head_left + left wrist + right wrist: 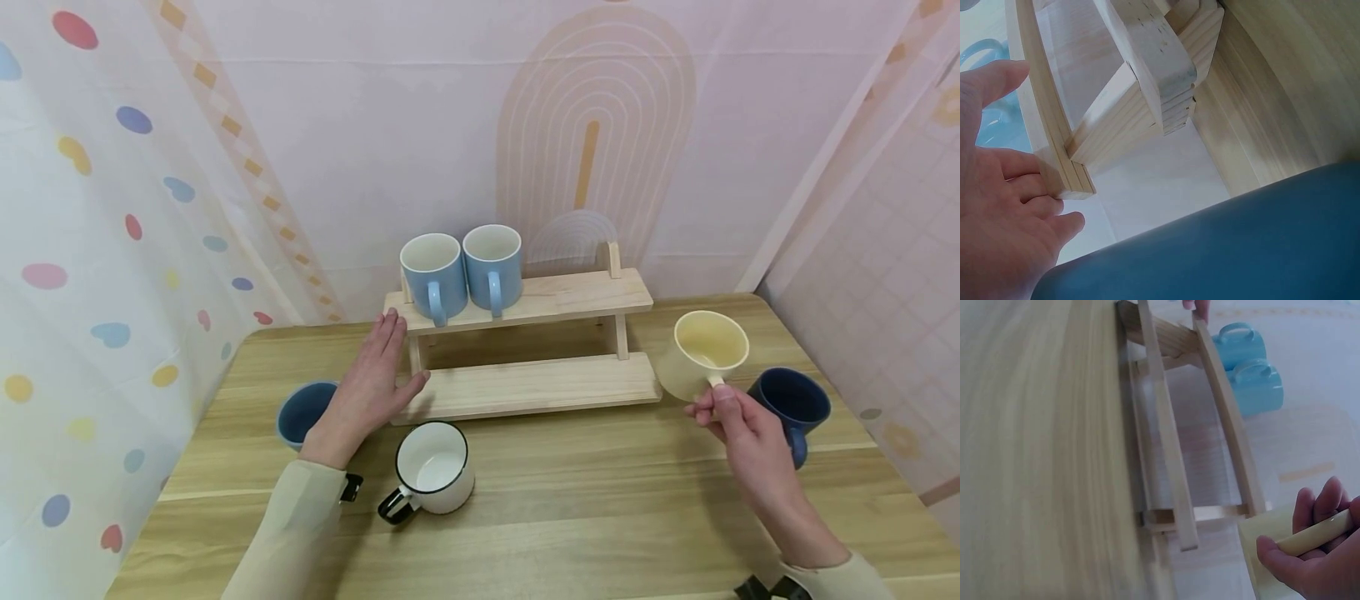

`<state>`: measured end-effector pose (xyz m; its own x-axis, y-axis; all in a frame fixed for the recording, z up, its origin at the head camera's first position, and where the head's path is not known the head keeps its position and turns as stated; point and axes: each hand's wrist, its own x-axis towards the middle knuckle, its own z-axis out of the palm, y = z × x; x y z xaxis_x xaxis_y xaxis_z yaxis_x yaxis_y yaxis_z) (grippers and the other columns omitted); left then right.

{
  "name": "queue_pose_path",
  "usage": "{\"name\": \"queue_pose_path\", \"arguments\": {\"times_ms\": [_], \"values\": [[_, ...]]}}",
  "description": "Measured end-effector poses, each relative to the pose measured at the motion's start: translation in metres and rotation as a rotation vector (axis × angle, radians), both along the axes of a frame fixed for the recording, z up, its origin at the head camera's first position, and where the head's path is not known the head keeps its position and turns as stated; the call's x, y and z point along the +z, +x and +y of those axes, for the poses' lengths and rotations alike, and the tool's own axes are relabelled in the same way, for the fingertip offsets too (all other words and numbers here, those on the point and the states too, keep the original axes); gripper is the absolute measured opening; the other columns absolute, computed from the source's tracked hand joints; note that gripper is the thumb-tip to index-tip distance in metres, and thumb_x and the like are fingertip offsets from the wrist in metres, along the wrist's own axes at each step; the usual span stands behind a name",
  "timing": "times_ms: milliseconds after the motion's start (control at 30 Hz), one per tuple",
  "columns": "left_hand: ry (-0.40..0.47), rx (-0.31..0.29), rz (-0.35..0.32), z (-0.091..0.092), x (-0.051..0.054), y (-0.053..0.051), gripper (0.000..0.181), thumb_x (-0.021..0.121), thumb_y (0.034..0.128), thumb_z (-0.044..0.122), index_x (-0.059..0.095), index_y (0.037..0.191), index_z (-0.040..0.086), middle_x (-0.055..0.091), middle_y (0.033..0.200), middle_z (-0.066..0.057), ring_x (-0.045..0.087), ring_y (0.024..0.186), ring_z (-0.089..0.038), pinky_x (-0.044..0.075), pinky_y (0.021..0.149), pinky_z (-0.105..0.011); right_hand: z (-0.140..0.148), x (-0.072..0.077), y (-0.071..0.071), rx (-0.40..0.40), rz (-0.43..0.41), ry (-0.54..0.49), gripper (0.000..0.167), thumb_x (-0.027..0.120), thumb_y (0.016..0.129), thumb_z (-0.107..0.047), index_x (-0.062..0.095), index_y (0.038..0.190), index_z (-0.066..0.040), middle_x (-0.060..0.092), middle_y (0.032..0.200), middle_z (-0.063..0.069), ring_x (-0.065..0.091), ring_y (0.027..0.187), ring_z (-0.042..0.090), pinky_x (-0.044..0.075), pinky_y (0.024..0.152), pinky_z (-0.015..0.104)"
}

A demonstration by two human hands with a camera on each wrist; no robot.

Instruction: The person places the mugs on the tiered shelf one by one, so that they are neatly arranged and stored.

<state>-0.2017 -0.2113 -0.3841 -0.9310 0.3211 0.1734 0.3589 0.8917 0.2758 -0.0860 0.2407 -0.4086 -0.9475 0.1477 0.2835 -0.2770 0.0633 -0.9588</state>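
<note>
mug (pixel 681 372), yellow, rim up, handle (pixel 716 381) nearward, right hand (pixel 753 446) pinching it, left hand (pixel 365 392) outstretched against rack (pixel 532 387)

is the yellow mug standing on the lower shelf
No, the right hand holds the yellow mug to the right of the lower shelf.

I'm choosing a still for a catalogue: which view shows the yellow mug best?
The head view: the yellow mug appears nearly whole, rim and inside visible, its handle partly covered by the right hand. The right wrist view shows the handle closer but only part of the body; the left wrist view doesn't show it.
</note>
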Motion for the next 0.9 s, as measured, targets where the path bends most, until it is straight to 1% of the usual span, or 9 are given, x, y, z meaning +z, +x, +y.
{"name": "queue_pose_path", "arguments": {"times_ms": [267,533,733,900], "values": [[0.006,0.0,0.003,0.001,0.0,0.0,0.092,0.07,0.0979,0.036,0.02,0.16,-0.009,0.013,0.17,-0.026,0.008,0.158,-0.041,0.019,0.124,-0.058,-0.016,0.012,-0.006,0.011,0.029,0.012,0.039,0.043,0.113,-0.018,0.056,0.093,0.014,0.064,0.082,-0.002,0.07,0.089,0.005,0.055,0.088,0.015],[0.007,0.003,0.005,0.001,-0.001,-0.001,0.091,0.07,0.0979,0.036,0.021,0.161,-0.009,0.014,0.17,-0.025,0.009,0.158,-0.041,0.019,0.124,-0.057,-0.032,0.025,-0.014,0.039,0.011,0.049,0.043,0.042,0.113,-0.022,0.055,0.095,0.015,0.067,0.088,-0.002,0.069,0.092,0.007,0.055,0.088,0.016],[0.008,0.006,0.0,0.001,-0.001,-0.001,0.091,0.07,0.0982,0.036,0.02,0.161,-0.008,0.013,0.17,-0.024,0.009,0.158,-0.04,0.019,0.125,-0.057,-0.045,0.034,-0.022,0.078,0.019,0.017,0.044,0.042,0.113,-0.024,0.055,0.096,0.014,0.064,0.087,-0.002,0.069,0.095,0.008,0.055,0.09,0.017],[-0.002,0.006,0.009,0.001,-0.001,-0.001,0.091,0.07,0.0978,0.036,0.021,0.16,-0.009,0.014,0.17,-0.025,0.011,0.157,-0.041,0.019,0.124,-0.057,-0.054,0.042,-0.03,0.097,0.023,-0.001,0.044,0.043,0.113,-0.027,0.055,0.097,0.012,0.062,0.087,0.0,0.069,0.096,0.009,0.055,0.093,0.019]]}}
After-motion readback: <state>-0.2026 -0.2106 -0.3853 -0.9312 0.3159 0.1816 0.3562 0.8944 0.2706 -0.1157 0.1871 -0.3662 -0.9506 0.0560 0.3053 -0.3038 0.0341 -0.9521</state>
